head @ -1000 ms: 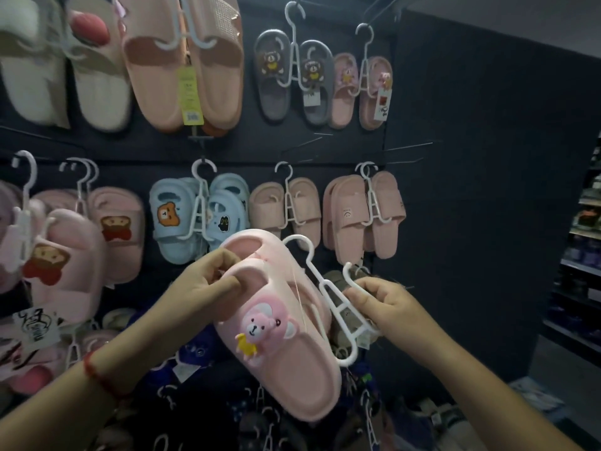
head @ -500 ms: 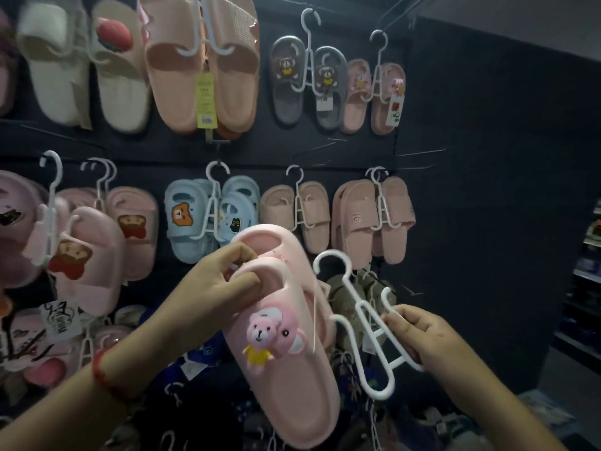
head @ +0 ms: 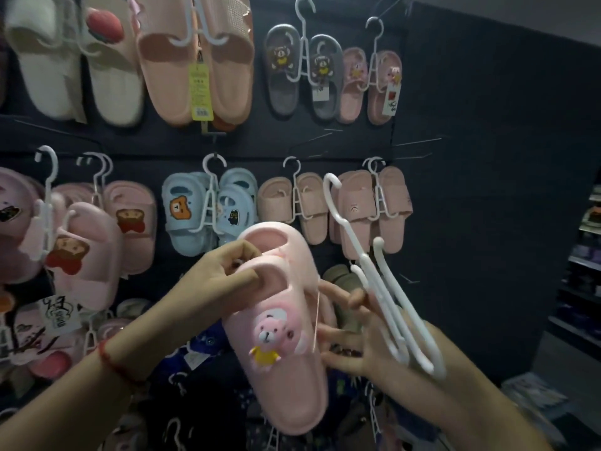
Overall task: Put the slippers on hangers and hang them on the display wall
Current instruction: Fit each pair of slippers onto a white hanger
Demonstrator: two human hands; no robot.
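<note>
Your left hand grips the pink slipper at its strap, thumb on the outer face and fingers curled into the opening beneath; the slipper hangs toe-up and tilted in front of the dark display wall, its pink bear charm facing you; a thin string runs down its right edge, where a second pink slipper seems to sit behind it, though you cannot tell for certain. Your right hand holds the white plastic hanger; the hanger's lower loops lie across your palm while your fingers spread loosely toward the slipper's side, fingertips just beside the string; whether the thumb clamps the hanger is hidden. The hanger's hook points up-left, apart from the slipper; behind it hang rows of pink slippers, blue bear slippers and grey slippers.
</note>
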